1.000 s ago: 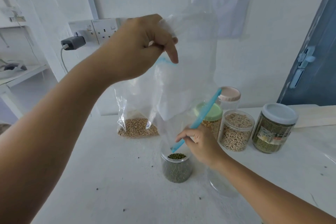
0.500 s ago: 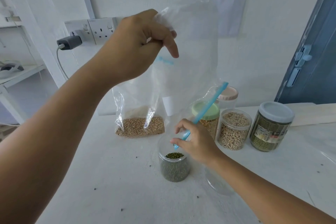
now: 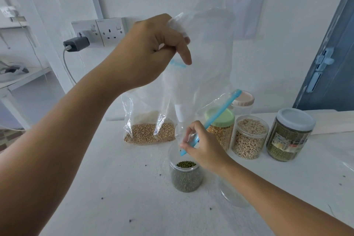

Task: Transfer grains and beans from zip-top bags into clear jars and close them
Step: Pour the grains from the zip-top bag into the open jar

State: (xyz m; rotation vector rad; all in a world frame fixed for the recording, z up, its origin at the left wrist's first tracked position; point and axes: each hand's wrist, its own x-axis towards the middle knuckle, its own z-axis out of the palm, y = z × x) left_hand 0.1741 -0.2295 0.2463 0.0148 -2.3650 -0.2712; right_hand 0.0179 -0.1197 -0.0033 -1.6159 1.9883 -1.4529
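- I am watching the left hand (image 3: 151,51) pinching the bunched bottom of a thin, crinkly clear zip-top bag (image 3: 201,67) high at 12 o'clock, fingers curled round the film.
- The bag is hanging upside down, limp and see-through, its blue zip strip (image 3: 216,119) slanting as a stiff narrow band toward 2 o'clock.
- The right hand (image 3: 203,149) is gripping the bag's mouth at the low end of that strip, fingers and thumb curled on the plastic, just above the open jar (image 3: 185,174).
- That jar is standing upright at the centre of the table (image 3: 95,188), round, clear, lidless, and packed nearly to the shoulder with small dark green beans (image 3: 185,164).
- At 11 o'clock from the jar a second clear bag (image 3: 149,124) is leaning by the wall, holding round tan grains at its bottom.
- At 2 o'clock a row of cylindrical jars is standing close together: one with a pale green lid (image 3: 220,119), a lidless one of beige beans (image 3: 249,138), one with a grey lid (image 3: 291,134) and green beans inside, and a peach-lidded one (image 3: 244,99) behind.
- The tabletop is matte white and speckled with a few stray dark grains.
- At 10 o'clock a grey charger (image 3: 76,44) is sitting in a white wall socket.
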